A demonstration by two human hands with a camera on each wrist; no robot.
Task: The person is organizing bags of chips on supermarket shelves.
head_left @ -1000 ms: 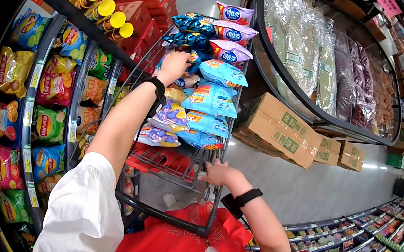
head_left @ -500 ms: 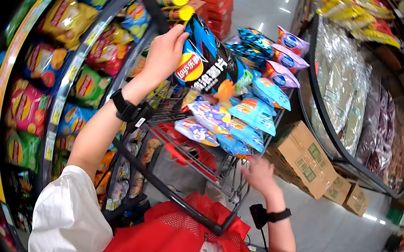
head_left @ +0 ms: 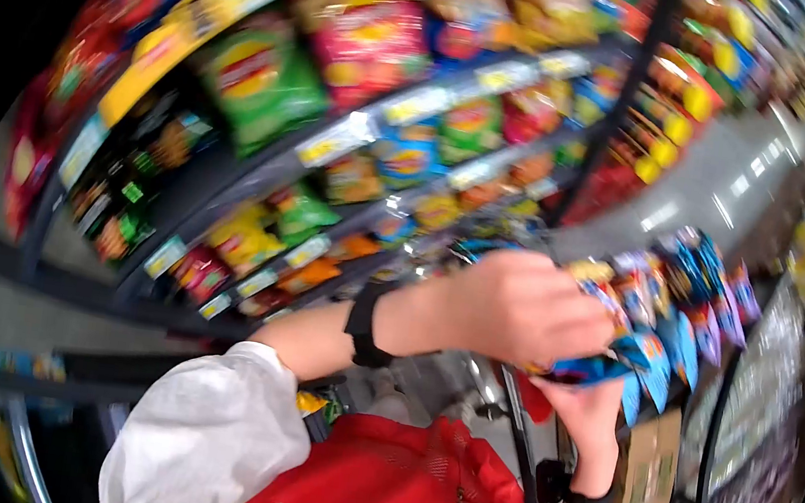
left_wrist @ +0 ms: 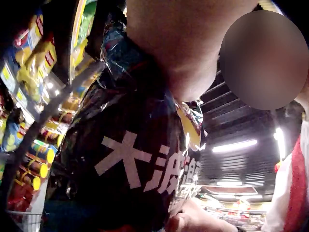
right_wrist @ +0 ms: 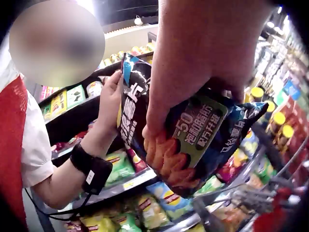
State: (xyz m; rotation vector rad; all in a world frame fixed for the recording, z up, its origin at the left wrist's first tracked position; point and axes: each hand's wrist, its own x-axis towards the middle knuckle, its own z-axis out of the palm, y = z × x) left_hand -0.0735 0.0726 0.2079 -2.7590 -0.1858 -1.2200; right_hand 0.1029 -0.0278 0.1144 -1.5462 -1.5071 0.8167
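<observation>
A black and blue bag of potato chips [right_wrist: 186,145] is held between both hands, its front showing chips and white lettering. My left hand [head_left: 526,312] grips one end of it; in the left wrist view the crumpled bag [left_wrist: 120,145] hangs below that hand. My right hand [head_left: 589,410] holds the other end, and in the right wrist view the right hand [right_wrist: 203,72] has its thumb on the bag's front. From the head, the left hand covers most of the bag, leaving a blue strip.
Shelves of chip bags in many colours [head_left: 267,84] stand to the left. At the right are light blue bags [head_left: 648,362] in the cart, whose black handle [head_left: 520,437] shows below. Beyond it stand cardboard boxes [head_left: 647,473] and a bin of clear-wrapped goods [head_left: 748,384].
My left hand lifted the chip bag out of the cart and brought it right and closer to me. The right hand left the cart's side and took hold of it. My view has swung left toward the shelves.
</observation>
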